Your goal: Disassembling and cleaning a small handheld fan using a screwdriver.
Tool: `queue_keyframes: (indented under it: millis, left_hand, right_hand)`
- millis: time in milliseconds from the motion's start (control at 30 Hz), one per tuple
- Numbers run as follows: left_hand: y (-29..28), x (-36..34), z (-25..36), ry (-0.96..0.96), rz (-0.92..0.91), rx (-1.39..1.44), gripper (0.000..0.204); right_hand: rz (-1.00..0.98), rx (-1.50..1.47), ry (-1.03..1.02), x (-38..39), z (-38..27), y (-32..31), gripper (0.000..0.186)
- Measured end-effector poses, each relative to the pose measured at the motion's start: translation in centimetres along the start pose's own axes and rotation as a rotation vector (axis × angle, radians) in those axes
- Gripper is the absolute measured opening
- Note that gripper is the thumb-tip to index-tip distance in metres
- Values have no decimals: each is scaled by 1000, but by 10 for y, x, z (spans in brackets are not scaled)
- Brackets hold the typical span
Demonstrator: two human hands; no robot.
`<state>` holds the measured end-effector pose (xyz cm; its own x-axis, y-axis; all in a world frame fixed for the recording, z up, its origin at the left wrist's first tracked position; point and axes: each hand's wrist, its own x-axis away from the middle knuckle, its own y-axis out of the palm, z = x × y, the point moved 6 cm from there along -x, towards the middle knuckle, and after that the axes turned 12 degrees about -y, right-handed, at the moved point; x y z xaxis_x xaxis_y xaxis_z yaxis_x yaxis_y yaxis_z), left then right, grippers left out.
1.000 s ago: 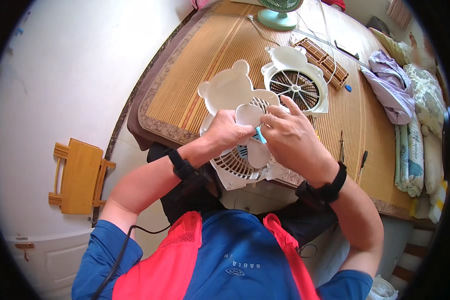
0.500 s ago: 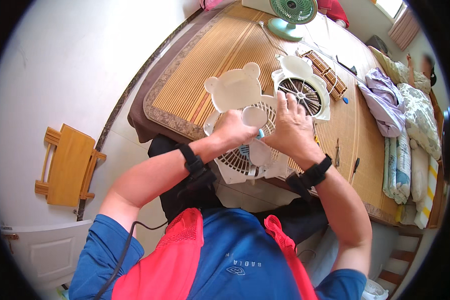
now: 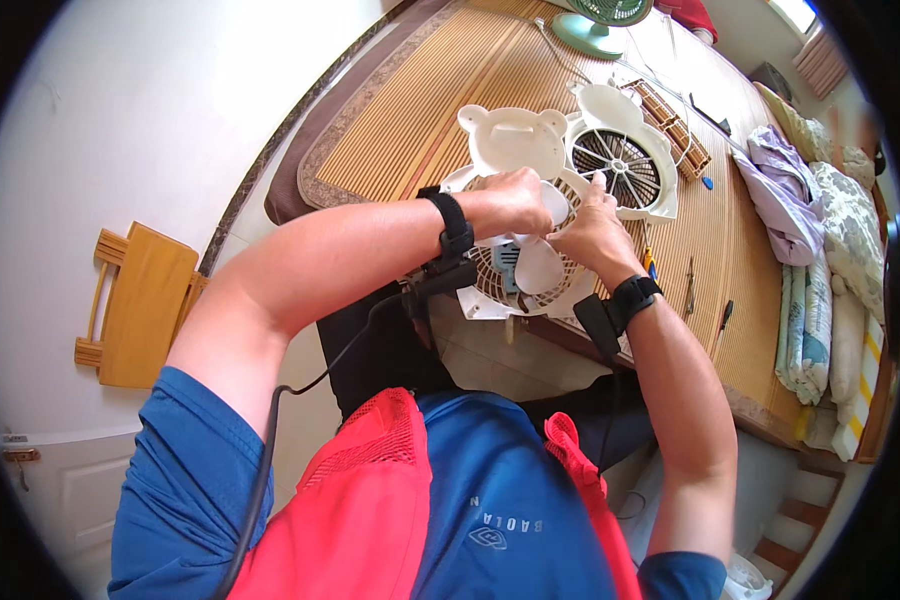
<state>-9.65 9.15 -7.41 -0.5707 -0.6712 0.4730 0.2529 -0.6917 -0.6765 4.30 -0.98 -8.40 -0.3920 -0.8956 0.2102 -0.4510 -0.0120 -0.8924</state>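
Observation:
A white, bear-shaped fan housing (image 3: 478, 304) with a round grille lies at the near edge of the mat-covered bed. Over its middle is a white fan blade (image 3: 540, 270) with rounded vanes, and a light-blue motor part (image 3: 506, 262) shows beneath. My left hand (image 3: 515, 198) is closed at the blade's hub, its fingertips hidden behind the knuckles. From the right, my right hand (image 3: 598, 236) pinches the blade near the hub, index finger pointing up. Just beyond lies the other housing half (image 3: 660, 202), with a dark grille and white spokes.
A green fan (image 3: 592, 38) stands at the far side. A rolled bamboo mat (image 3: 675, 130), a screwdriver (image 3: 727, 316) and a blue pick-like piece (image 3: 708, 183) lie to the right, before folded bedding (image 3: 785, 210). A wooden folding stool (image 3: 148, 305) is on the left. Another person is at the far right.
My left forearm has swung up and across, the left elbow rising, and the left hand has turned over the hub. My right hand has closed in on the blade. The view has shifted slightly.

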Motion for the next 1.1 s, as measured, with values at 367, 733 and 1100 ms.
queue_keyframes:
  millis: [367,733,1100]
  left_hand:
    - [1,-12,-20,-51,-98,101,36]
    - [-6,-2,-12,-39,-109,48,39]
    - [3,-1,-6,-66,-100,-10,40]
  right_hand:
    - [302,301,-282,32,-35,-17,126]
    - [150,-290,-39,30,4,14,95]
    - [89,-250,9,30,3,18,106]
